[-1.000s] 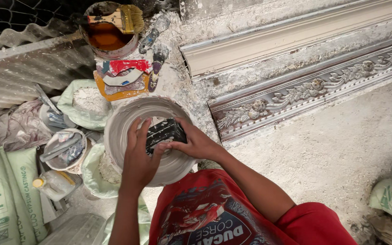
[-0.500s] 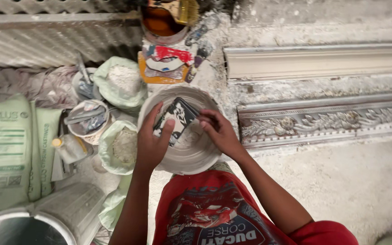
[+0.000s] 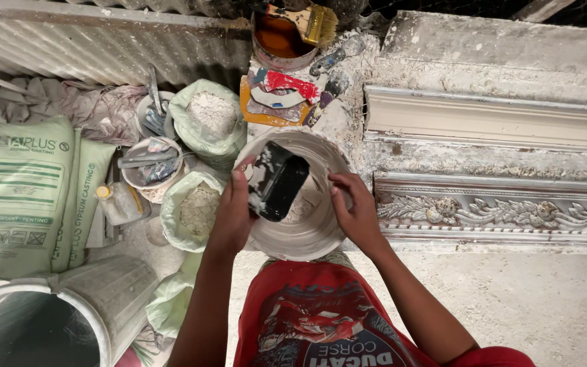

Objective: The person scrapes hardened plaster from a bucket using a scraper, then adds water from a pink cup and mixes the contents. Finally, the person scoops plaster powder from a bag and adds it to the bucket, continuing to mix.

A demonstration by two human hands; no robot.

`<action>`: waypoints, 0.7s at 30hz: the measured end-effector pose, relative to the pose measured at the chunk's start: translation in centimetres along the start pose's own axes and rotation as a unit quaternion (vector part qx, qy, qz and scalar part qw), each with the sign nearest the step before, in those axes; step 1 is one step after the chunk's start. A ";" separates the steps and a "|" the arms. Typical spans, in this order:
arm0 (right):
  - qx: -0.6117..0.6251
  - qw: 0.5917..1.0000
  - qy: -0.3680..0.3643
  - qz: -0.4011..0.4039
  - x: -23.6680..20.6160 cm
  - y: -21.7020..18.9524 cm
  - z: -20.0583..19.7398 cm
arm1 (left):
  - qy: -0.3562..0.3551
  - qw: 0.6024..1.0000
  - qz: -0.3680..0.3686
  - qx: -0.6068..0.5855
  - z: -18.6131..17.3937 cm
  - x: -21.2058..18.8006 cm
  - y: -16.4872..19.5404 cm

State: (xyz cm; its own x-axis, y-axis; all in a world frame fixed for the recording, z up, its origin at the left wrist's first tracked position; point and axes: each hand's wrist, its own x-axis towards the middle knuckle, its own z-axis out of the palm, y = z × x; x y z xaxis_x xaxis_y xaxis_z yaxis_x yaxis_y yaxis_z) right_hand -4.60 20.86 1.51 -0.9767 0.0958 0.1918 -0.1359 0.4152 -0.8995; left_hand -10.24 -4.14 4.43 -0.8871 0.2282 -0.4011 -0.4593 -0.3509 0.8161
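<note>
Your left hand pinched the black scraper inside the white bowl; right hand curled on its right rim. A loose pinch could've dropped the scraper, or tipped the bowl.

The head camera is looking steeply down from above, close over the white bowl. It is facing the ornate moulding beyond.

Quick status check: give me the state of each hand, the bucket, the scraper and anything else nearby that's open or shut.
Left hand: grips black scraper, tilted inside the bucket.
Right hand: on the bucket rim.
White bucket: open, plaster-coated inside.
Powder bags: open.
Brush: lying across an open can of brown liquid.
Grey bin: open.
</note>
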 end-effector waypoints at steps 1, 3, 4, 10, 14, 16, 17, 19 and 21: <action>-0.022 1.000 0.007 -0.008 -0.1 -0.1 -0.2 | 0.015 0.995 0.028 0.097 -0.1 -0.4 0.1; -0.065 0.997 0.025 -0.034 -0.3 0.1 -0.3 | 0.044 0.953 0.080 0.288 -0.9 -0.8 0.5; -0.085 0.994 0.037 -0.051 -0.5 0.4 -0.2 | 0.059 0.954 0.131 0.263 -1.5 -1.1 0.6; -0.200 0.973 0.081 -0.078 -1.5 2.7 1.3 | 0.314 0.831 0.307 0.342 -9.3 0.5 0.4; -0.118 0.987 0.108 0.005 -1.6 4.5 2.0 | 0.393 0.734 0.333 0.442 -11.7 4.5 -4.6; -0.047 0.991 0.111 0.050 -1.4 5.4 2.3 | 0.281 0.901 0.090 0.319 -10.7 6.0 -8.3; -0.012 0.991 0.112 0.069 -1.3 5.7 2.4 | 0.228 0.938 0.022 0.259 -10.3 6.5 -9.5; 0.157 0.941 0.114 0.276 -1.1 6.3 2.2 | 0.195 0.959 -0.022 0.205 -10.4 7.3 -9.9; 0.265 0.887 0.100 0.363 -1.3 6.4 1.6 | 0.215 0.954 0.007 0.209 -11.1 7.7 -8.8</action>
State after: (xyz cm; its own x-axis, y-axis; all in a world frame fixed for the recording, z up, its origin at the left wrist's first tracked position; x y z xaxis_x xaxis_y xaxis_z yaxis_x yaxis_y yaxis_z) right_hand -4.44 21.99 -5.13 -0.7964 0.3451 -0.4966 0.4072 -0.3011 -0.8623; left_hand -13.53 -9.37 -10.49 -0.8711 -0.2001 -0.4484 -0.4682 0.0629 0.8814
